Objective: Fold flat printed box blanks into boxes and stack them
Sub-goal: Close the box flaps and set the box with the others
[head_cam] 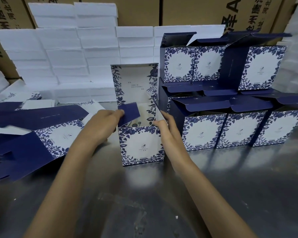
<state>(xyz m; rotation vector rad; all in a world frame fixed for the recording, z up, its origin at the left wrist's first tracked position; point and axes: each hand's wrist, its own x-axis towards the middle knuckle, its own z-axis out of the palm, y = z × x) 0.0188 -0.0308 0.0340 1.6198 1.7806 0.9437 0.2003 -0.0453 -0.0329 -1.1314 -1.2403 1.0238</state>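
Right now the half-made box (pixel 141 145) stands upright on the metal table (pixel 213 194), lid panel raised behind. The left hand (pixel 103 124) pinches the dark blue side flap (pixel 128 113) at the box's left rim; the right hand (pixel 163 126) grips the right wall with curled fingers. A clean job would likely mean folding that flap inward along its crease while the right hand keeps the wall square — no twisting. Finished boxes (pixel 230 127) are stacked just to the right (close enough to nudge), flat blanks (pixel 33 134) lie left, and white foam blocks (pixel 72 54) are piled behind.
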